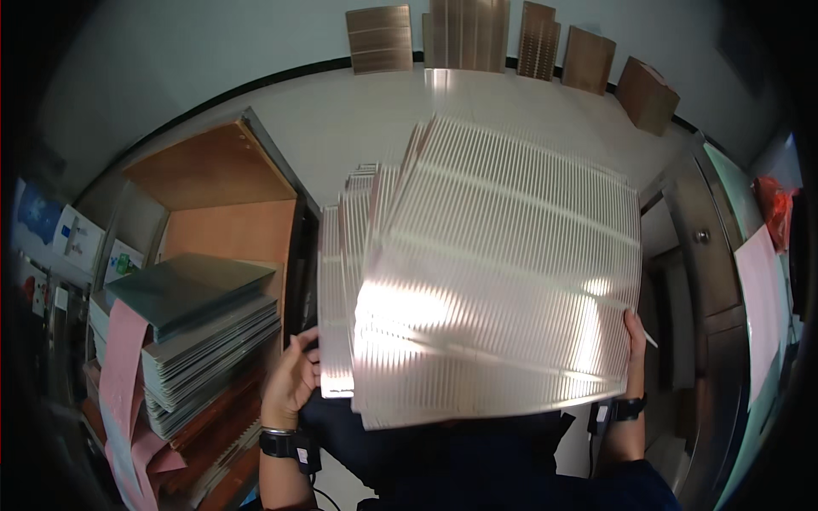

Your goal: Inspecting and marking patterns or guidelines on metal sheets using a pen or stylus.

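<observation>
A fanned stack of shiny, pinkish-silver ridged sheets (503,255) lies in front of my body above my lap. The sheets have fine parallel ridges and a few smooth cross bands. Several narrower ridged sheets (335,289) stick out from under the top one on the left. My left hand (292,375) grips the lower left edge of these, its fingertips partly hidden behind them. At the right edge of the stack, my right hand (635,345) holds on, with most of its fingers out of sight underneath. Both wrists wear black bands.
On the left, an open wooden cabinet (230,238) stands beside a pile of thin grey plates (209,358) with a pink strip (126,375) hanging over it. To the right is a dark cabinet (703,238) with a knob. Brown ridged panels (379,41) and a box (646,94) line the far wall.
</observation>
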